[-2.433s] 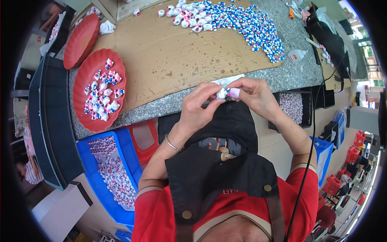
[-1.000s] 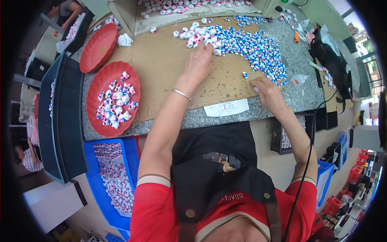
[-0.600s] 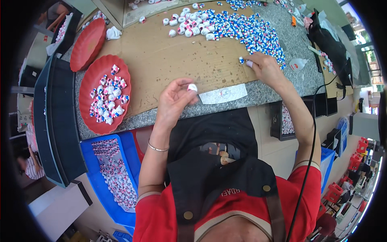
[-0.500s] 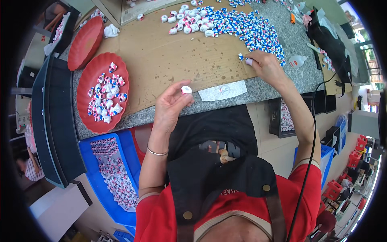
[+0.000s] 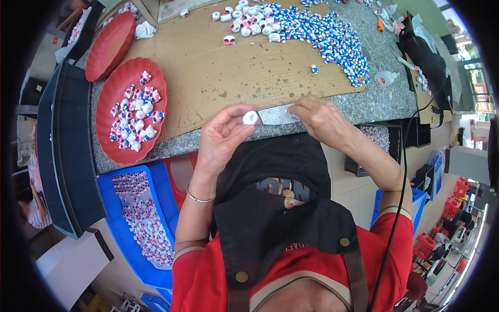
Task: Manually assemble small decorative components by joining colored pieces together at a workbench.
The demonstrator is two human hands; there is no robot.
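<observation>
Both hands back near, left hand (image 5: 223,136) lifting white piece (image 5: 250,117)

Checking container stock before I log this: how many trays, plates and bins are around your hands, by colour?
Red round plates: 2, one with painted pieces, one bare
Blue bins: 1, holding pieces
Dark long trays: 1
Total: 4

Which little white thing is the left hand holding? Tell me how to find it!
Find the brown cardboard sheet on the grey table, then its near edge. There the left hand pinches a small white ring-shaped piece beside a grey strip. Unlike the pieces in the piles, it is lifted up and plain white.
</observation>
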